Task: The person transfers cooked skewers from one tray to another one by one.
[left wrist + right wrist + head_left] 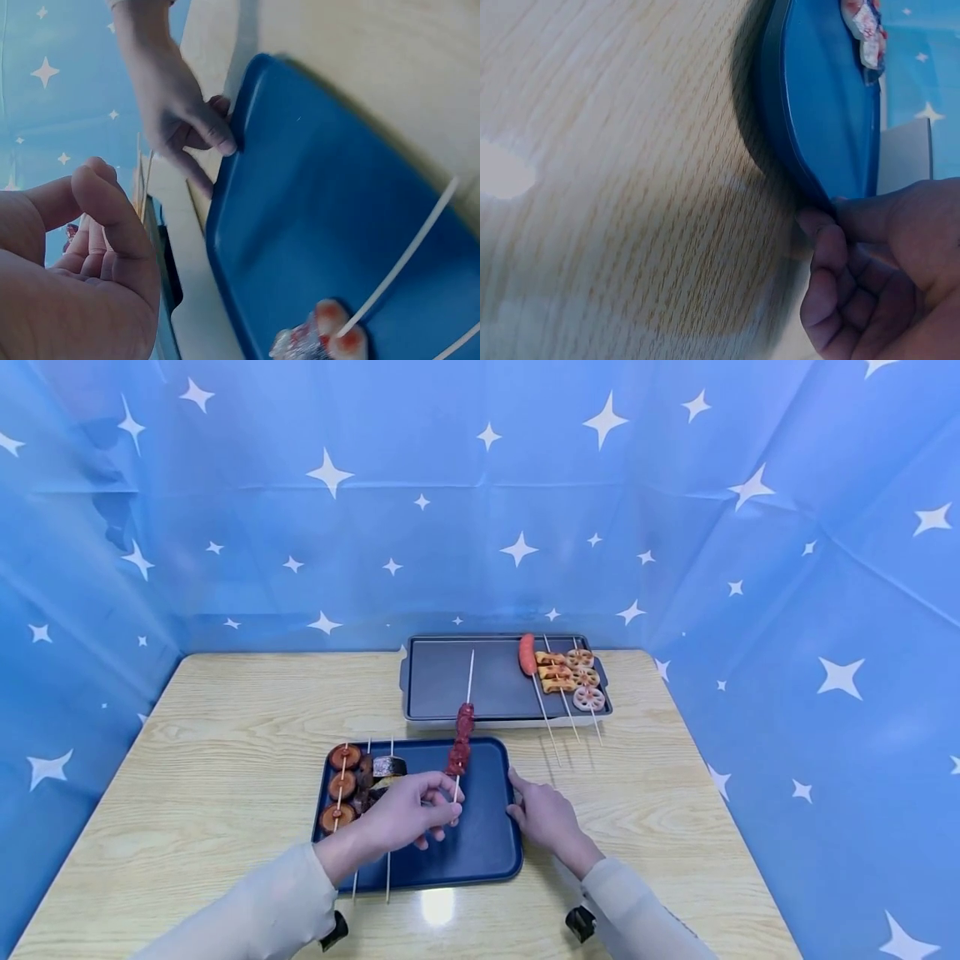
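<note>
My left hand [408, 810] pinches the lower stick of a skewer of dark red meat chunks [461, 742], raised over the blue tray [483, 827]. The skewer's bare tip points toward the back and overlaps the grey griddle pan [442, 681] in the head view. In the right wrist view, the thumb and forefinger of my right hand [877, 277] pinch the rim of the blue tray. On the tray's left side lie a skewer of round brown slices [342, 785], a dark brown skewer [365, 777] and one with black-skinned pieces [389, 767], partly hidden by my left hand.
The griddle pan stands behind the tray. On its right half lie a red sausage skewer [527, 653], a skewer of folded yellow pieces [556, 673] and a lotus root skewer [588, 698], sticks jutting over the front rim. A blue star-patterned curtain [480, 527] surrounds the wooden table [225, 752].
</note>
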`<state>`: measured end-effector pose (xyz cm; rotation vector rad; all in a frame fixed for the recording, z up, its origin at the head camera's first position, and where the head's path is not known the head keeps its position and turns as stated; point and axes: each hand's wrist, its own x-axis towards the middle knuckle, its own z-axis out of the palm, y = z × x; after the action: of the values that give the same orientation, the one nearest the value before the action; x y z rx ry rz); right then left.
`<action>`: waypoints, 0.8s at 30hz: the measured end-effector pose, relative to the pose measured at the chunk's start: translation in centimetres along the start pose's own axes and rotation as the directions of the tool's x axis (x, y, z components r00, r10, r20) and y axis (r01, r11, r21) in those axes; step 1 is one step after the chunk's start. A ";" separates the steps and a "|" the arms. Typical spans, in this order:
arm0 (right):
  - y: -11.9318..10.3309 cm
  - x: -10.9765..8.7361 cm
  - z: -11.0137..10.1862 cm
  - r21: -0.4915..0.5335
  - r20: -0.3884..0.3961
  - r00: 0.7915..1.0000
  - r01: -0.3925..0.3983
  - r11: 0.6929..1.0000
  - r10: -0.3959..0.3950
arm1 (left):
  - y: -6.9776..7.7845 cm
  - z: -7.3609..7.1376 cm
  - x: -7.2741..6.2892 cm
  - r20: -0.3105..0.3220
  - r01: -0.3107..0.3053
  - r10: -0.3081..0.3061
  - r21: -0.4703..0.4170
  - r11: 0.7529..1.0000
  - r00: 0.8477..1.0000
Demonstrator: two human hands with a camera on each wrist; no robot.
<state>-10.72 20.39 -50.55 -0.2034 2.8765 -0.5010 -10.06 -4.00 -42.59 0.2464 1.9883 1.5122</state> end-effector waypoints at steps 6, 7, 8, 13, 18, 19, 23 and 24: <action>0.0 0.0 0.0 -0.004 -0.006 1.000 0.009 1.000 -0.009 | -1.3 0.9 -0.7 0.026 0.018 -0.018 -0.013 1.000 1.000; 0.0 0.0 0.0 -0.003 -0.006 1.000 0.009 1.000 -0.009 | -1.5 1.1 -0.8 0.032 0.026 -0.026 -0.017 1.000 0.999; 0.0 0.0 0.0 -0.005 -0.008 1.000 0.009 1.000 -0.010 | -1.8 1.2 -0.8 0.038 0.035 -0.034 -0.019 0.999 0.999; 0.0 0.0 0.0 -0.008 -0.009 1.000 0.003 1.000 -0.003 | -3.0 2.0 -1.1 0.060 0.054 -0.053 -0.019 0.998 0.997; 0.0 0.0 0.0 0.002 0.005 1.000 -0.008 1.000 0.008 | -3.9 2.5 -1.2 0.075 0.074 -0.070 -0.055 0.996 0.995; 0.0 0.0 0.0 0.004 0.006 1.000 -0.010 1.000 0.010 | -4.1 2.6 -1.3 0.078 0.079 -0.074 -0.062 0.995 0.994; 0.0 0.0 0.0 0.008 0.013 1.000 -0.017 1.000 0.017 | -4.9 3.1 -1.5 0.080 0.094 -0.087 -0.096 0.991 0.993; 0.0 0.0 0.0 0.008 0.011 1.000 -0.015 1.000 0.015 | -5.0 3.3 -1.6 0.077 0.096 -0.088 -0.104 0.990 0.993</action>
<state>-10.74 20.36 -50.56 -0.1825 2.8628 -0.5068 -5.87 -3.77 -47.13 0.1599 1.8307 1.5248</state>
